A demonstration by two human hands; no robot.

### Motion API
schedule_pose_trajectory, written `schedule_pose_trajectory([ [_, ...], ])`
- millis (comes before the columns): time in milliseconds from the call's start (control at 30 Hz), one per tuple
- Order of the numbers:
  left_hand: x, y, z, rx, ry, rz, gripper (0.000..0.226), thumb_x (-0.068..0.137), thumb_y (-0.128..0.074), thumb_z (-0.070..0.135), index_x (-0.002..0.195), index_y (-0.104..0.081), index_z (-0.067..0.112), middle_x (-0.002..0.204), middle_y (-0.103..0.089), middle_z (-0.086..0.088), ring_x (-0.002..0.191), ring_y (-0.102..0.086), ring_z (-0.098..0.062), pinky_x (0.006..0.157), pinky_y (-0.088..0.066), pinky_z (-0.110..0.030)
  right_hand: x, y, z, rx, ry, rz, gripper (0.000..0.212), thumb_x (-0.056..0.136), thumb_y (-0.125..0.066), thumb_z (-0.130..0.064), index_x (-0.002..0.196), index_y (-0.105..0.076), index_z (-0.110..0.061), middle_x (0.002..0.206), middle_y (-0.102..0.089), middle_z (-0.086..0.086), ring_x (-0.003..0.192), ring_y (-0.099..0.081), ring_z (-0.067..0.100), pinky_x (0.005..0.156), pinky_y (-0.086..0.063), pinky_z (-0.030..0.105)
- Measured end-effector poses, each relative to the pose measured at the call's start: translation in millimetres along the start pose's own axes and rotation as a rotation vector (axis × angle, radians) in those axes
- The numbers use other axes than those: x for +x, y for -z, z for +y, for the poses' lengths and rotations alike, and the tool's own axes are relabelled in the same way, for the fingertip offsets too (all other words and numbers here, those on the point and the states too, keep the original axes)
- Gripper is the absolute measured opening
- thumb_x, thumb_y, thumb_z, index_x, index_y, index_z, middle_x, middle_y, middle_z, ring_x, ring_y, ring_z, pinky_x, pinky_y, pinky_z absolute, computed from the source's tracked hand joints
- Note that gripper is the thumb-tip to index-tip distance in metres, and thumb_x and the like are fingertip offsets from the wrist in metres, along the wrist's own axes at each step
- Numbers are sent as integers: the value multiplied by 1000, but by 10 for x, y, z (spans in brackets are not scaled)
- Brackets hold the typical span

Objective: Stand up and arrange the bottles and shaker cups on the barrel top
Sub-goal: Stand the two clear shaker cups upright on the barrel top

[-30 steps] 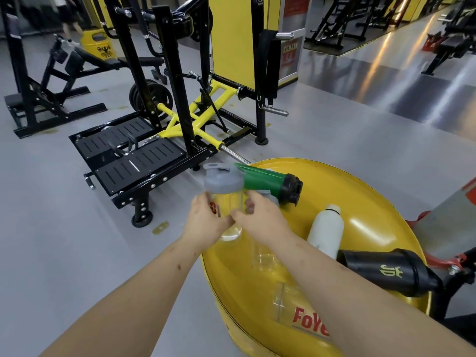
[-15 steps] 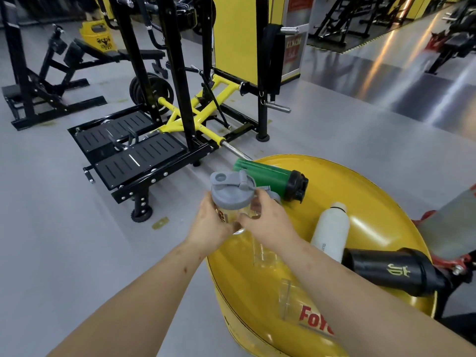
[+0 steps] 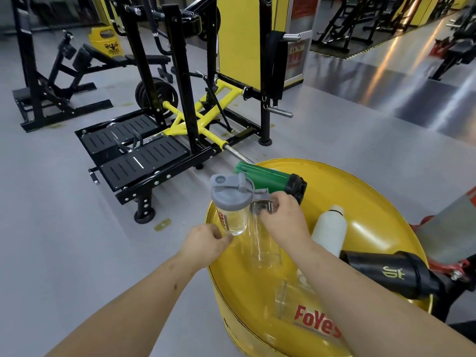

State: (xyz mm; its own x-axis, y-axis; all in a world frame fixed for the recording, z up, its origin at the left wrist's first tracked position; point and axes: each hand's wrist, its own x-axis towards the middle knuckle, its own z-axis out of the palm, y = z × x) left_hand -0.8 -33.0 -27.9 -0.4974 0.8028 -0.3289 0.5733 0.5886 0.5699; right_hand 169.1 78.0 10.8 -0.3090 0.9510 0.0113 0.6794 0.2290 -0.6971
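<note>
A clear shaker cup (image 3: 231,210) with a grey flip lid stands upright near the left rim of the yellow barrel top (image 3: 360,197). My left hand (image 3: 206,244) sits just below it, fingers loosely curled, fingertips by its base. My right hand (image 3: 283,219) grips the top end of a clear bottle (image 3: 264,249) right beside the shaker cup; whether that bottle lies flat or is tilted up I cannot tell. A green bottle (image 3: 268,177), a white bottle (image 3: 329,231), a black shaker (image 3: 386,270) and a clear cup with red lettering (image 3: 306,313) all lie on their sides.
A black and yellow gym machine (image 3: 180,119) stands on the grey floor beyond the barrel. A red-framed machine (image 3: 453,253) sits close to the barrel's right side. More benches and racks fill the background.
The grey-lidded shaker cup went from both hands down onto the barrel top. My right hand left it and took the clear bottle's top; my left hand slid down to its base.
</note>
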Motion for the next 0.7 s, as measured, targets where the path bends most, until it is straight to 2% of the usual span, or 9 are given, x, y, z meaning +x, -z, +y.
schedule_pose_trajectory([
  [67,-50,-80,80,-50,-7,-87,40,93,-64,52,86,-69,13,77,-76,-3,71,-76,-22,69,-66,-42,9,7,45,-48,-92,-35,51,88,-68,-39,131,-53,-17,123,-54,5,98,-52,17,81,-48,31],
  [133,-93,-159,191,-45,-30,-142,39,94,-61,56,101,-73,19,81,-78,-2,71,-78,-24,70,-67,-40,8,14,74,-78,-186,-116,61,84,-67,-51,131,-51,-16,119,-56,6,98,-59,23,80,-55,39],
  [267,-148,-283,421,-23,-48,-163,62,96,-56,62,136,-61,15,97,-78,-1,72,-78,-24,73,-65,-38,6,43,149,-153,-260,-288,64,88,-64,-55,133,-52,-10,115,-60,7,100,-58,25,74,-43,32],
  [367,-187,-346,551,-78,-39,-149,65,96,-59,60,139,-60,11,106,-77,-1,76,-79,-26,79,-65,-42,21,64,244,-139,-283,-337,74,88,-64,-57,141,-48,-8,136,-59,11,119,-58,29,79,-43,33],
  [500,-192,-416,675,-165,-49,-114,69,92,-66,60,143,-58,14,120,-71,2,77,-78,-24,81,-65,-44,41,151,387,-21,-296,-316,83,85,-69,-58,146,-43,-9,141,-57,10,123,-57,29,83,-45,32],
  [633,-220,-475,789,-235,-58,-53,60,85,-74,57,129,-65,16,93,-73,10,77,-76,-19,75,-65,-46,55,255,532,74,-263,-283,95,80,-74,-59,153,-36,-11,144,-55,7,124,-57,27,90,-48,35],
  [700,-225,-513,809,-274,-62,-31,60,80,-78,55,127,-66,18,93,-75,11,77,-75,-16,73,-65,-45,56,310,568,113,-239,-276,90,79,-77,-56,150,-40,-14,136,-58,4,116,-59,24,86,-48,33],
])
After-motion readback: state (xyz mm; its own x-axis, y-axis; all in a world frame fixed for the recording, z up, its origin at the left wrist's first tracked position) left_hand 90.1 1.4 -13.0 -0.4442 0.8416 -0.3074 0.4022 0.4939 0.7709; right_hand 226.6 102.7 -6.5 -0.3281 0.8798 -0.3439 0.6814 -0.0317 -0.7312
